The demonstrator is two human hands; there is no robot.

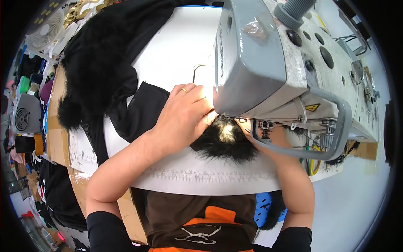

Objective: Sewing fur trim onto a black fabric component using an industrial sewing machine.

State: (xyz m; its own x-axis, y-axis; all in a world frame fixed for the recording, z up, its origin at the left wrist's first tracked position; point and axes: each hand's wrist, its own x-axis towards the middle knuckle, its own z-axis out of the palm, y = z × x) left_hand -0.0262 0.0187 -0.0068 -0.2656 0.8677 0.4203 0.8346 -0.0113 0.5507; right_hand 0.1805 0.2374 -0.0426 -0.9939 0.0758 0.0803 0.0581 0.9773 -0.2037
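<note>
A grey and white sewing machine (260, 54) stands over the white table, its lamp shining on the needle area. Under its head lies a piece of black furry fabric (228, 147), long pile hanging toward me. My left hand (182, 115), with a ring on one finger, is closed on the fabric at the left of the needle, thumb and fingertips at its edge. On the other side my right hand (273, 138) pinches the fur's right edge, partly hidden behind the machine's grey guard bar (342, 126). Smooth black cloth (142, 109) runs left from under my left hand.
A large heap of black furry garment (100, 59) covers the table's left side. A printed ruler scale (201, 174) follows the near table edge. Cardboard (58, 113) borders the left side, with a grey fan-vented box (27, 113) beyond. Yellow and green cords (312, 164) hang at right.
</note>
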